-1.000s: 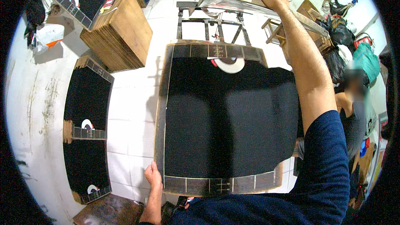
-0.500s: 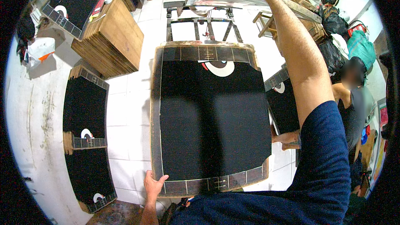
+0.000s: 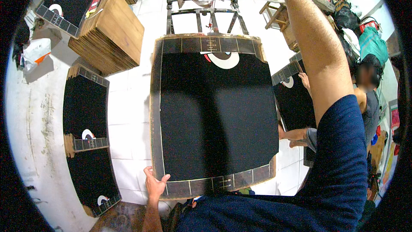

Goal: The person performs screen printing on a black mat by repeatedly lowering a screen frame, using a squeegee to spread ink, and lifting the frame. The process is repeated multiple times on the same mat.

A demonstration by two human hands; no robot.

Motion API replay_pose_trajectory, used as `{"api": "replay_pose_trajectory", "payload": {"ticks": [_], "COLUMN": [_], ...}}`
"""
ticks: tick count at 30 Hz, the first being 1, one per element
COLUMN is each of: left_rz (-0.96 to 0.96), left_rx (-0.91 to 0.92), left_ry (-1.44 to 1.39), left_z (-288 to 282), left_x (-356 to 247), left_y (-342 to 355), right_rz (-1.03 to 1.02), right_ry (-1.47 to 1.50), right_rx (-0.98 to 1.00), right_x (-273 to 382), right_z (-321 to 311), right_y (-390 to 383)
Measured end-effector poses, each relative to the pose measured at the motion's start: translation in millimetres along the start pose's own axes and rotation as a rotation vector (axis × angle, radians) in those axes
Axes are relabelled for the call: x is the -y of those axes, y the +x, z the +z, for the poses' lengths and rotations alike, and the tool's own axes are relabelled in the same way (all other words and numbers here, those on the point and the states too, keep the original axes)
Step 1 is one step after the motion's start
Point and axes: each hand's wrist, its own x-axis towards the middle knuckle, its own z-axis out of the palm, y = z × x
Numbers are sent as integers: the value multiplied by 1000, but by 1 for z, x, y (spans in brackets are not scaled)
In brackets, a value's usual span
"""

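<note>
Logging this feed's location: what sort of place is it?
Probably a small workshop painting or printing boards: a large black-coated board gripped by the left hand, matching boards on the tiled floor, and a stack of plain wooden panels.

floor: white tiles [image 3: 128, 116]
left: black boards [image 3: 86, 116] lying flat
upper left: plywood stack [image 3: 113, 34]
far left: white bag [image 3: 34, 53]
top: metal frame [image 3: 206, 15]
right: seated person [image 3: 369, 99]

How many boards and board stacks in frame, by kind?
Black printed square boards with white circle marks: 5 (held one, top left, two on the left floor, one at right)
Stacks of plain brown wooden boards: 1
Total: 6
</note>
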Motion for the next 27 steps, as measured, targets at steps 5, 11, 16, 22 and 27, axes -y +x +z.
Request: {"api": "replay_pose_trajectory", "payload": {"ticks": [5,11,16,22,27], "left_rz": [6,-208,-109,320,813], "left_rx": [27,14,-31,-324,-378], "left_ry": [-24,212,266,442,425], "left_z": [-6,3,12,55,151], "left_x": [-11,-5,-1,-101,-279], "left_y": [-3,7,23,105,242], "right_rz": [40,20,19,37,11], "right_ry": [25,93,41,68,62], "right_rx": [106,42,40,70,66], "right_x": [-4,-7,-2,-1,-6], "right_z": [1,2,-4,-11,-7], "right_y": [8,16,19,21,33]}}
